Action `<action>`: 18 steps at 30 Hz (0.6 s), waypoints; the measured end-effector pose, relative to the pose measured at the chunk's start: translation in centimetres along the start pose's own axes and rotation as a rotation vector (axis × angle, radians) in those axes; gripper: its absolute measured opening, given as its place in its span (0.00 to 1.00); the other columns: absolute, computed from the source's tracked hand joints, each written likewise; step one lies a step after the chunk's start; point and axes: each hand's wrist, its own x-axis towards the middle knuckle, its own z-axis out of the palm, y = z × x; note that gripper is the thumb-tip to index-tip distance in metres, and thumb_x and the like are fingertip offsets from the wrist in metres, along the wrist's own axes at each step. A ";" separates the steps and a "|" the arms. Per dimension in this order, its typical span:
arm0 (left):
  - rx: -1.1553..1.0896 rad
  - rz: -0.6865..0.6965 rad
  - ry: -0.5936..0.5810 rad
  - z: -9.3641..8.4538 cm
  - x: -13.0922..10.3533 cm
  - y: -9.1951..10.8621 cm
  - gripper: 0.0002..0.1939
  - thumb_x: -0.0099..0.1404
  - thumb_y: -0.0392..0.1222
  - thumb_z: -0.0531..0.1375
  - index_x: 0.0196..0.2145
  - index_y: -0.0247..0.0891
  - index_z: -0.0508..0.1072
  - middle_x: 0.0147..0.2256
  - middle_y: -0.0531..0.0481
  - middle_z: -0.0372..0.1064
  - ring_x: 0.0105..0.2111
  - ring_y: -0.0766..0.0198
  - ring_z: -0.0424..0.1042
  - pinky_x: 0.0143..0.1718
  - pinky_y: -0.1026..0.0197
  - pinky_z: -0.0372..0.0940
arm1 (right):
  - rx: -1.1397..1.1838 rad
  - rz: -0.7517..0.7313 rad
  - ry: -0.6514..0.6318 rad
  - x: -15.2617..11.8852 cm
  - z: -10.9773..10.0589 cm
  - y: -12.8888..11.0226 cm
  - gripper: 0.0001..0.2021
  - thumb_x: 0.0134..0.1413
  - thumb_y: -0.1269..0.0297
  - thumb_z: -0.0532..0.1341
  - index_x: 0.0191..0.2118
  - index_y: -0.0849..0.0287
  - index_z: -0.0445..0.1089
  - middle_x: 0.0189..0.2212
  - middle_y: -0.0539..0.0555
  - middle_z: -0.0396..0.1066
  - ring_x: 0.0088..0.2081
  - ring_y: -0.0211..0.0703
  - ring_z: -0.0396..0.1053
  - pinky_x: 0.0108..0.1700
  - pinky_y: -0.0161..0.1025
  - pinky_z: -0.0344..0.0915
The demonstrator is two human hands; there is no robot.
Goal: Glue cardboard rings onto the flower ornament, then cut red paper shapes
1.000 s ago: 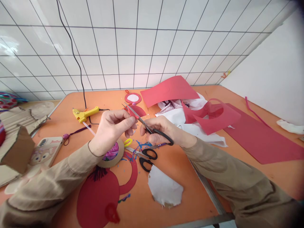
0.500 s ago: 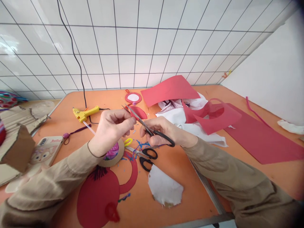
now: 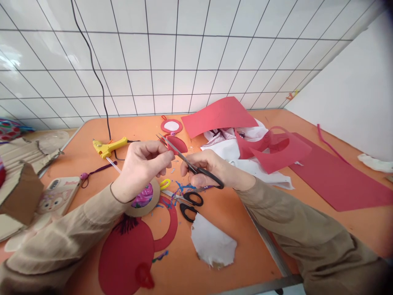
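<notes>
Black-handled scissors [image 3: 205, 174] are in my right hand [image 3: 207, 168], its fingers in the handles. Their narrow blades point up and left, slightly parted, just past the fingertips of my left hand [image 3: 147, 166]. That hand is closed in a pinch. A thin reddish edge shows above its fingertips, but what it holds is too small to make out. Behind the blades is a red rounded paper piece [image 3: 178, 144]. Below my hands, a second pair of scissors [image 3: 190, 199] lies among blue scraps. A cardboard ring with a purple flower-patterned centre [image 3: 143, 196] is partly under my left wrist.
A yellow glue gun [image 3: 109, 147] and a phone [image 3: 59, 192] lie left, beside cardboard [image 3: 23, 196]. Red sheets [image 3: 219, 116] and white fabric [image 3: 225, 147] are heaped at the back right. Nearer are a red disc [image 3: 125, 258] and a white scrap [image 3: 213, 241].
Both hands and the scissors keep nearly the same pose. The whole view has shifted slightly, and the left hand sits marginally further left.
</notes>
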 end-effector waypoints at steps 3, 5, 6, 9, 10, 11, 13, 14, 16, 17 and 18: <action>-0.023 0.008 -0.010 -0.1 0.0 -0.3 0.11 0.56 0.37 0.64 0.18 0.35 0.72 0.17 0.53 0.68 0.15 0.72 0.62 0.15 0.69 0.58 | -0.004 0.009 -0.005 0.0 0.1 -0.3 0.26 0.45 0.42 0.69 0.33 0.63 0.68 0.20 0.44 0.60 0.19 0.29 0.57 0.20 0.30 0.53; -0.044 0.011 -0.023 -0.1 0.0 -0.5 0.12 0.58 0.38 0.64 0.18 0.35 0.73 0.17 0.53 0.69 0.15 0.72 0.63 0.16 0.68 0.59 | -0.003 0.006 -0.005 0.0 0.2 -0.6 0.25 0.46 0.43 0.70 0.33 0.63 0.67 0.20 0.44 0.59 0.19 0.29 0.55 0.20 0.30 0.52; -0.056 0.012 -0.032 -0.1 0.0 -0.5 0.12 0.58 0.38 0.64 0.19 0.35 0.74 0.18 0.52 0.69 0.15 0.72 0.63 0.16 0.68 0.59 | -0.004 -0.001 0.002 0.0 0.3 -0.7 0.25 0.46 0.44 0.70 0.32 0.63 0.67 0.20 0.43 0.58 0.19 0.28 0.54 0.20 0.30 0.51; -0.095 0.011 -0.044 -0.1 -0.1 -0.5 0.12 0.59 0.38 0.64 0.19 0.35 0.75 0.18 0.52 0.70 0.15 0.71 0.65 0.17 0.68 0.61 | -0.009 -0.021 0.024 0.0 0.4 -1.1 0.24 0.47 0.45 0.69 0.31 0.63 0.67 0.20 0.44 0.57 0.20 0.29 0.54 0.22 0.31 0.51; -0.107 0.010 -0.046 0.0 -0.1 -0.5 0.12 0.59 0.38 0.65 0.19 0.35 0.75 0.18 0.52 0.70 0.16 0.71 0.65 0.17 0.68 0.62 | -0.007 -0.025 0.026 0.0 0.4 -1.2 0.24 0.47 0.45 0.69 0.31 0.63 0.67 0.20 0.44 0.57 0.21 0.29 0.54 0.22 0.31 0.51; -0.119 0.008 -0.049 0.0 -0.1 -0.4 0.11 0.59 0.39 0.65 0.20 0.35 0.75 0.18 0.52 0.70 0.16 0.70 0.66 0.17 0.68 0.62 | -0.007 -0.027 0.026 0.0 0.4 -1.2 0.24 0.47 0.45 0.69 0.31 0.63 0.67 0.20 0.44 0.57 0.21 0.29 0.54 0.23 0.31 0.51; -0.135 0.004 -0.058 0.0 -0.2 -0.4 0.11 0.58 0.40 0.67 0.20 0.35 0.76 0.18 0.52 0.71 0.16 0.70 0.66 0.18 0.68 0.63 | -0.005 -0.027 0.025 0.0 0.4 -1.1 0.23 0.48 0.45 0.69 0.32 0.63 0.67 0.20 0.44 0.57 0.21 0.29 0.54 0.23 0.31 0.51; -0.140 0.001 -0.062 0.0 -0.2 -0.4 0.11 0.57 0.40 0.67 0.20 0.35 0.76 0.18 0.52 0.71 0.16 0.70 0.66 0.18 0.68 0.63 | -0.005 -0.026 0.022 0.0 0.3 -1.1 0.23 0.48 0.45 0.69 0.32 0.63 0.67 0.20 0.43 0.57 0.20 0.29 0.54 0.22 0.31 0.50; -0.147 -0.006 -0.067 0.0 -0.1 -0.4 0.11 0.56 0.41 0.68 0.20 0.35 0.76 0.18 0.52 0.71 0.16 0.71 0.66 0.18 0.69 0.63 | -0.005 -0.023 0.017 0.0 0.2 -1.0 0.23 0.48 0.46 0.69 0.32 0.63 0.67 0.20 0.43 0.57 0.20 0.29 0.53 0.22 0.31 0.50; -0.151 -0.009 -0.068 0.0 -0.1 -0.5 0.11 0.56 0.41 0.69 0.20 0.35 0.76 0.18 0.52 0.71 0.16 0.71 0.66 0.18 0.69 0.63 | -0.006 -0.023 0.017 0.0 0.2 -0.9 0.23 0.48 0.46 0.69 0.32 0.63 0.67 0.20 0.43 0.57 0.20 0.29 0.53 0.22 0.31 0.50; -0.154 -0.012 -0.070 -0.1 -0.1 -0.5 0.11 0.56 0.41 0.69 0.20 0.35 0.76 0.18 0.52 0.71 0.16 0.71 0.66 0.18 0.69 0.63 | -0.008 -0.025 0.018 0.0 0.1 -0.9 0.23 0.48 0.46 0.70 0.32 0.63 0.67 0.20 0.43 0.57 0.20 0.29 0.53 0.22 0.31 0.50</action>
